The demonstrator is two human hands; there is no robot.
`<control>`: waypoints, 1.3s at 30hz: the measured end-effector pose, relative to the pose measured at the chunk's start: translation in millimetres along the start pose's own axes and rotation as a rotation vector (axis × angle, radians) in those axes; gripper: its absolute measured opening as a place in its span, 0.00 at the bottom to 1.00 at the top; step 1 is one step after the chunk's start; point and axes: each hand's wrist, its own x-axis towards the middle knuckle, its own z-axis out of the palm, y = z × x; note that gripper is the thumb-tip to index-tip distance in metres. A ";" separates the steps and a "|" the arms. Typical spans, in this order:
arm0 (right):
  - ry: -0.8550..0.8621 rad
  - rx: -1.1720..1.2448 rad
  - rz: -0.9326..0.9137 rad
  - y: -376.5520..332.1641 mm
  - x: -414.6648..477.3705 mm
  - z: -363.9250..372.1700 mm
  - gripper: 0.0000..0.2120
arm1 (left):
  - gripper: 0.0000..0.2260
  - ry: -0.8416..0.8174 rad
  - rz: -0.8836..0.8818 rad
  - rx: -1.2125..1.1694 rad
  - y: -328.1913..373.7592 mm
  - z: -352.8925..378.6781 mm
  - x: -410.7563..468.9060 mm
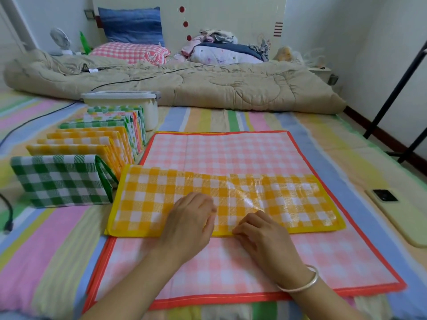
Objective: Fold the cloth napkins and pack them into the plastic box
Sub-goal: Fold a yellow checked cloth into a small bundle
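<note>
Head view, yellow napkin: lay folded across the spread pink napkin, middle of the bed.
Right hand: pinched its near edge.
Left hand: curled on it, grip unclear.
Plastic box: far left.

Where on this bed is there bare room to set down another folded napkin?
Bare striped sheet lies between the far edge of the pink napkin and the quilt, and near left, in front of the green folded napkin. Crowded: the napkin row up to the plastic box; a phone lies right.

Left hand and right hand — palms down, fingers bent, close together, not touching.
</note>
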 end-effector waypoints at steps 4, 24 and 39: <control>0.007 -0.009 -0.009 0.5 -0.7 2.6 0.09 | 0.27 -0.175 0.022 0.202 7.6 15.2 44.0; 0.005 0.064 0.054 -0.5 -5.0 5.0 0.10 | 0.36 -0.484 -0.211 0.177 -24.8 45.2 38.5; 0.033 0.107 0.182 1.6 20.2 -1.8 0.09 | 0.39 -0.479 -0.177 0.209 -26.8 53.1 32.0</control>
